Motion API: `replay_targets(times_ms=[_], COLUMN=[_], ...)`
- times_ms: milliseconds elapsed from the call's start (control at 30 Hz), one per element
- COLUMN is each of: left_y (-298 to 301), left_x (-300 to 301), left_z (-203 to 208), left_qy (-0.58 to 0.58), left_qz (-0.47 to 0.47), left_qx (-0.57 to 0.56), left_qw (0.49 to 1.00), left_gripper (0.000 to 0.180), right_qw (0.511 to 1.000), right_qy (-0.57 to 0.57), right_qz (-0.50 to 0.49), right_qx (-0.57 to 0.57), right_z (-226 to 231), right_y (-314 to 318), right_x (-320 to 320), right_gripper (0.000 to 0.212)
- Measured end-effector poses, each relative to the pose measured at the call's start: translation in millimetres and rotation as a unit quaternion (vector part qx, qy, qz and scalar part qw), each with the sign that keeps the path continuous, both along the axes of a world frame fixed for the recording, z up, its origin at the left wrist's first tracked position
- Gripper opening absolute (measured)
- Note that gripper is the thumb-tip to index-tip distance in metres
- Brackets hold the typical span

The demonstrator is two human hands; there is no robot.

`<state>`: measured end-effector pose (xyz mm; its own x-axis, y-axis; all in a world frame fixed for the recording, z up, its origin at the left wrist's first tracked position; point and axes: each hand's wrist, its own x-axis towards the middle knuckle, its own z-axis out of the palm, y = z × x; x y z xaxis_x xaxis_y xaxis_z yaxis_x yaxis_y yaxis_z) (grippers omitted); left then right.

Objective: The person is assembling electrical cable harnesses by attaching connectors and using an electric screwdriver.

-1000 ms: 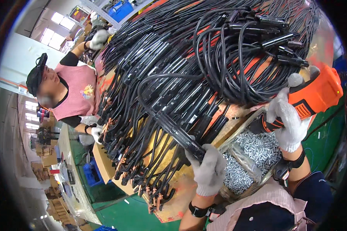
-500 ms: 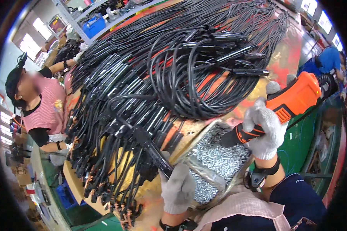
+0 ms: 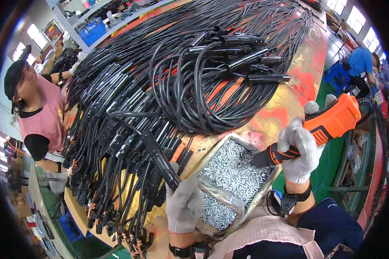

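Both my hands wear pale gloves. My left hand is closed on the lower end of a black tubular handle, whose black cable runs up into the heap. The handle lies tilted, its lower end toward me. My right hand grips an orange and black power screwdriver. Its dark nose points down left over a box of small silvery screws. The bit's tip is hard to make out against the screws.
Black cables with tubular handles cover much of the paint-stained table, a looped coil on top. Bare copper ends hang at the near left edge. A person in pink stands left; another in blue is far right.
The view has shifted, so most of the scene sits further left. Both hands keep their grips, and the screwdriver's nose stays over the screws.
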<state>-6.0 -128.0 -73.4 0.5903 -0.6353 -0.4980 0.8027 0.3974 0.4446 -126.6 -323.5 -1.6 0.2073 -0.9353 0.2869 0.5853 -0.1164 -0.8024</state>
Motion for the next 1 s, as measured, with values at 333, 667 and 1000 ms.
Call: replay_targets(times_ms=[333, 667, 1000], left_y=[6.1, 2.5, -8.6], left_x=[4.8, 3.6, 2.2], left_z=[-2.6, -3.8, 7.1], left_qy=[0.066, -0.055, -0.070], left_qz=[-0.027, -0.058, -0.043], left_qx=[-0.073, 0.016, 0.106], left_qw=[0.995, 0.997, 0.991], left_gripper=[0.068, 0.067, 0.067], right_qw=[0.999, 0.997, 1.000], right_qy=[0.048, 0.058, 0.000], right_qz=[-0.020, 0.009, -0.017], right_qx=[0.009, 0.042, -0.009], right_z=[-6.4, -13.5, -13.4], right_y=[-2.6, -5.3, -5.0], right_x=[-22.0, -24.5, -21.3], right_gripper=[0.066, 0.069, 0.073])
